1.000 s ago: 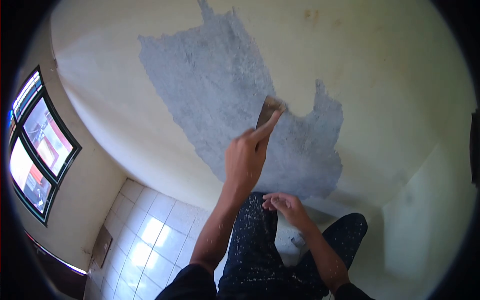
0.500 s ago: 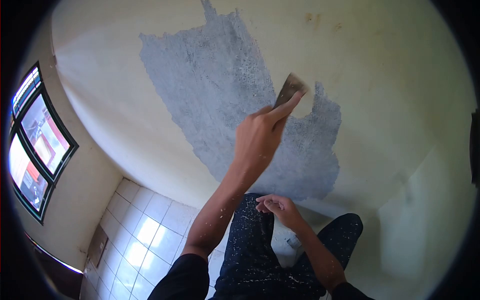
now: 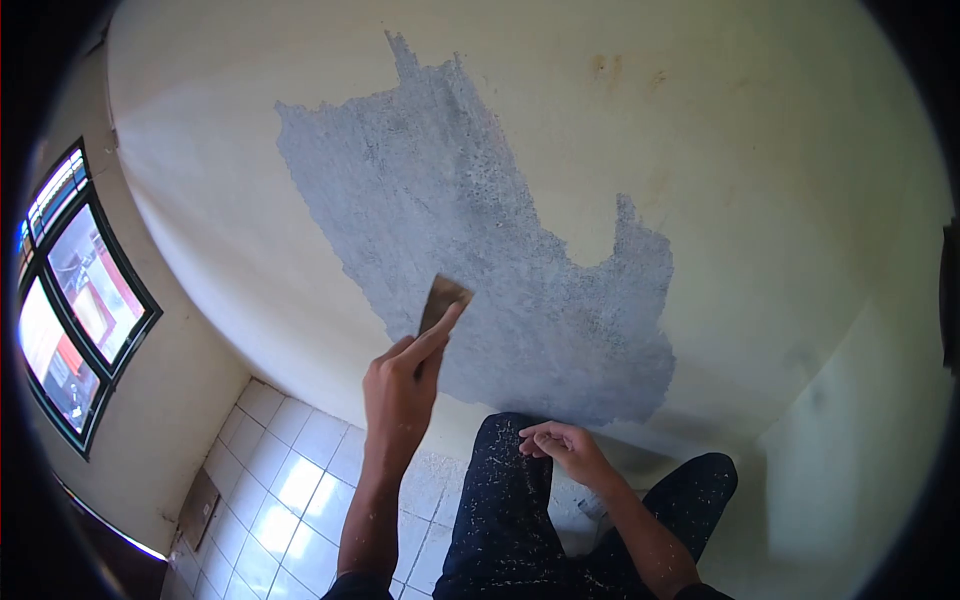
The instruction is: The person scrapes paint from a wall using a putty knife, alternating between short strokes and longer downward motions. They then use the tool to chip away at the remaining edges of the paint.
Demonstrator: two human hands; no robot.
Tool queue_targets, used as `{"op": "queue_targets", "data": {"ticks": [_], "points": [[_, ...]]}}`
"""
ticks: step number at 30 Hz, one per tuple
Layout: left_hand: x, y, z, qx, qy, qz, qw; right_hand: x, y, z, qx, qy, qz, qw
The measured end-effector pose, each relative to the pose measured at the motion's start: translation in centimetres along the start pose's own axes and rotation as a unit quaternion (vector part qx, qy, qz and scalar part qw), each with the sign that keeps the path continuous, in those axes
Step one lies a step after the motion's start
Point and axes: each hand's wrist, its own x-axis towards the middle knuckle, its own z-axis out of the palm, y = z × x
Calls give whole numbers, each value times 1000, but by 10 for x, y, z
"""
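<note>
My left hand (image 3: pixel 400 385) is closed round a putty knife (image 3: pixel 445 297), its index finger stretched along the flat metal blade. The blade points up and overlaps the lower left part of a bare grey patch (image 3: pixel 450 210) on the wall. Ragged edges of pale yellow paint (image 3: pixel 570 130) border this patch. Near my knee (image 3: pixel 505 430), my right hand (image 3: pixel 570 450) hangs with loosely bent fingers and nothing visible in them. White flecks dot both forearms and my dark trousers (image 3: pixel 510 520).
At the left, a dark-framed window (image 3: pixel 90 290) lets in daylight. White floor tiles (image 3: pixel 300 480) run along the wall's foot at the lower left. Another wall surface (image 3: pixel 850 440) meets the painted wall at the right. Brownish stains (image 3: pixel 605 68) mark the upper wall.
My left hand has swung left and down with the putty knife, from beside the yellow notch to the patch's lower left. My right hand stays by the knee. The view has shifted slightly.
</note>
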Motion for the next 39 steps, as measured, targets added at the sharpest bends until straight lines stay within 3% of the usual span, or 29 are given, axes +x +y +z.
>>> {"op": "queue_targets", "data": {"ticks": [5, 8, 16, 18, 20, 25, 28, 31, 37, 39], "points": [[63, 68, 53, -87, -8, 127, 988, 5, 4, 13, -9, -11, -13, 1000], [60, 102, 51, -134, 9, 131, 982, 13, -11, 13, -16, -13, -21, 1000], [16, 20, 3, -28, -2, 15, 999, 0, 9, 6, -5, -22, 2, 1000], [20, 26, 2, -48, 0, 28, 998, 1, 12, 2, -4, -19, 4, 1000], [41, 41, 26, -43, 10, 108, 993, 4, 11, 5, -6, -17, -4, 1000], [38, 59, 37, -73, -55, 59, 994, 18, -6, 9, -12, -22, -33, 999], [24, 42, 31, -95, 1, 97, 991, 13, -5, 13, -17, -34, -21, 999], [15, 26, 14, -52, -19, 60, 997, 4, 4, 17, -22, -39, 11, 999], [62, 63, 33, -50, -73, 76, 993, 5, 10, 14, -11, -31, -3, 999], [61, 69, 40, -87, -35, 113, 989, 16, 2, 16, -8, -32, -10, 999]]}}
